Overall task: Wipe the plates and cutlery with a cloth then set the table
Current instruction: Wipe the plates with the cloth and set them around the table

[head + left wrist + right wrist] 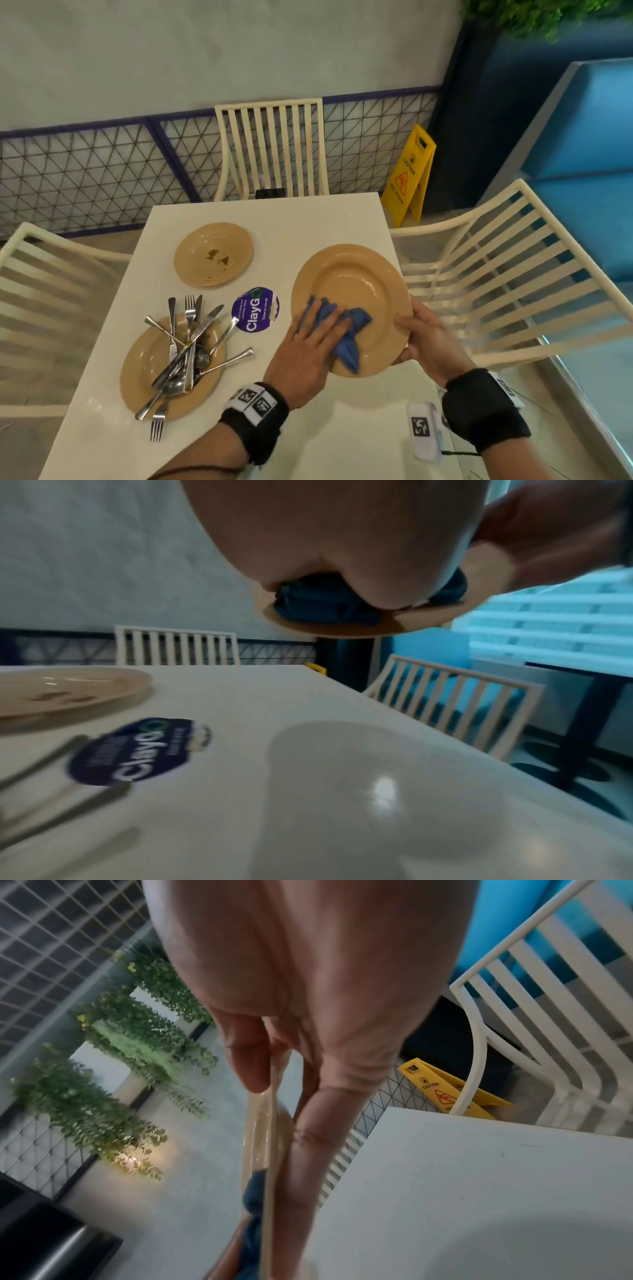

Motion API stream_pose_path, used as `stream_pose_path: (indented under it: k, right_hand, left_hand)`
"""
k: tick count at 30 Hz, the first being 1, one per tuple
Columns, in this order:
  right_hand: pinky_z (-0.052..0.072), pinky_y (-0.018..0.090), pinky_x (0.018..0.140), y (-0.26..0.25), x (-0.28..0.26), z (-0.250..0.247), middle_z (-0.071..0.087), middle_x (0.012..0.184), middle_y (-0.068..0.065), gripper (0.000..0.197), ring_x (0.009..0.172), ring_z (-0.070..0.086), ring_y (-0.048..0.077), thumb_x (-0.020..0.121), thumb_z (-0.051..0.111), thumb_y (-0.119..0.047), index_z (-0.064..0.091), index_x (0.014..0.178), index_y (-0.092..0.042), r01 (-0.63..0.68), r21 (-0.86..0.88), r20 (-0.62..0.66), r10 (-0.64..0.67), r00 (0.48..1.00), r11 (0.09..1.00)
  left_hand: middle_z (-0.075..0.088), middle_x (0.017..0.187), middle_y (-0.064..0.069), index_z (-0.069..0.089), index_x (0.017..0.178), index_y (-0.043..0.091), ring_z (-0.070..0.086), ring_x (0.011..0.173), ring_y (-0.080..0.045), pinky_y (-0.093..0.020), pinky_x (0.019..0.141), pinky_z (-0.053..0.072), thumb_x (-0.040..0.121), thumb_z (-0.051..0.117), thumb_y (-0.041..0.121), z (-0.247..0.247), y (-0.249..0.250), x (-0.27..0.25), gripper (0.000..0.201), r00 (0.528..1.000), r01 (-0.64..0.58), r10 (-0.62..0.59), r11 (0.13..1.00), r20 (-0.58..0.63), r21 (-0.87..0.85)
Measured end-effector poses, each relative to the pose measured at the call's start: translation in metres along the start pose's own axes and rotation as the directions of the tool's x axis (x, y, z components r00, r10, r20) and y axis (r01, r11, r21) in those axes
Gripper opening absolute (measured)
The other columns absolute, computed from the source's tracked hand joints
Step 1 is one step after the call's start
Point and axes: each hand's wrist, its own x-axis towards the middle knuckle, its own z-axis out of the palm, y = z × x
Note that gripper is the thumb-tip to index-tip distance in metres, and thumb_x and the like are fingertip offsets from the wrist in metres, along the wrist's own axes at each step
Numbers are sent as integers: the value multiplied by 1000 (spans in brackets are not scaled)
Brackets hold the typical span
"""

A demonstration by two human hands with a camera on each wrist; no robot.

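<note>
My right hand (pixel 421 335) holds a tan plate (pixel 359 274) tilted above the white table (pixel 308 219), thumb (pixel 246 1056) on the rim (pixel 270 1137) and fingers underneath. My left hand (pixel 315 339) lies flat on a crumpled blue cloth (pixel 352 329) and presses it onto the plate's near side. In the left wrist view the cloth (pixel 318 604) bulges from under my palm. A second tan plate (pixel 214 253) with brown stains lies further back. A third plate (pixel 144 370) at the near left carries a pile of forks, knives and spoons (pixel 186 349).
A round purple sticker (pixel 255 310) sits on the tabletop between the plates. Cream slatted chairs stand at the far side (pixel 272 147), the right (pixel 513 274) and the left (pixel 44 284). A yellow wet-floor sign (pixel 409 174) stands beyond the far right corner. A white device (pixel 424 431) lies near my right wrist.
</note>
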Motion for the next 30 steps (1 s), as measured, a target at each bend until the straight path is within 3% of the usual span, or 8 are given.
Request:
stream_pose_path:
  k: [5, 9, 12, 15, 18, 22, 25, 30]
  right_hand:
    - [57, 62, 75, 15, 0, 22, 65, 121, 17, 45, 103, 64, 42, 103, 42, -5, 56, 136, -31, -25, -90, 90, 33, 995, 996]
    - [58, 59, 78, 6, 17, 33, 69, 122, 13, 49, 101, 67, 28, 100, 41, 1, 61, 130, -33, 51, -68, 46, -48, 998, 996]
    - [53, 65, 87, -8, 22, 13, 68, 126, 11, 44, 111, 67, 31, 102, 44, -4, 64, 123, -36, 73, -15, 15, -73, 997, 997]
    - [57, 63, 78, -9, 12, -1, 69, 120, 9, 39, 109, 66, 33, 104, 44, -10, 59, 129, -35, 53, -105, 79, -45, 996, 993]
    - [58, 61, 75, 4, 5, 4, 68, 121, 9, 38, 107, 65, 36, 105, 44, -15, 59, 131, -39, 21, -136, 107, -7, 994, 990]
    - [59, 60, 77, 14, 11, 25, 68, 121, 7, 35, 104, 67, 30, 105, 45, -21, 54, 136, -34, 60, -130, 101, -47, 994, 990]
    - [57, 61, 78, 4, 21, 29, 69, 125, 8, 33, 108, 69, 27, 105, 43, -18, 55, 134, -29, 107, -67, 17, -106, 994, 992]
    - [62, 53, 68, -8, 12, -1, 69, 121, 14, 31, 103, 70, 36, 105, 41, -21, 56, 131, -29, 92, -3, -21, -92, 996, 996]
  left_hand:
    - [-7, 168, 6, -1, 159, 29, -14, 154, -29, -55, 124, 8, 102, 28, 32, -31, -37, 39, 64, 948, 307, -315, 942, -43, -133]
    - [-15, 164, 2, -10, 157, 25, -21, 153, -22, -47, 124, -10, 105, 7, 48, -47, 35, 64, 59, 982, 143, -168, 959, -85, -245]
    - [-9, 169, 7, -5, 159, 28, -17, 154, -20, -48, 126, 1, 108, 13, 47, -20, 51, 35, 58, 997, 60, -70, 973, -37, -223]
    - [5, 169, 5, 1, 160, 31, -2, 156, -31, -55, 121, 21, 107, 30, 36, 5, 9, 8, 61, 999, -7, 5, 999, -43, -44]
    - [9, 169, 1, 14, 160, 26, 2, 155, -37, -58, 119, 26, 99, 39, 30, 2, -32, 16, 66, 993, 113, -115, 992, -36, -53]
    - [2, 166, -6, 11, 159, 13, -2, 153, -42, -60, 122, 15, 100, 21, 29, -36, -10, 63, 62, 944, 298, -314, 943, -98, -150]
    - [14, 165, -9, 12, 156, 9, 9, 151, -37, -67, 113, 27, 99, 33, 24, -35, 41, 68, 62, 956, 73, -90, 995, -278, -72]
    - [17, 168, 1, 25, 158, 21, 8, 155, -36, -56, 118, 29, 96, 53, 22, -5, 19, 20, 68, 994, -50, 50, 999, -98, 9]
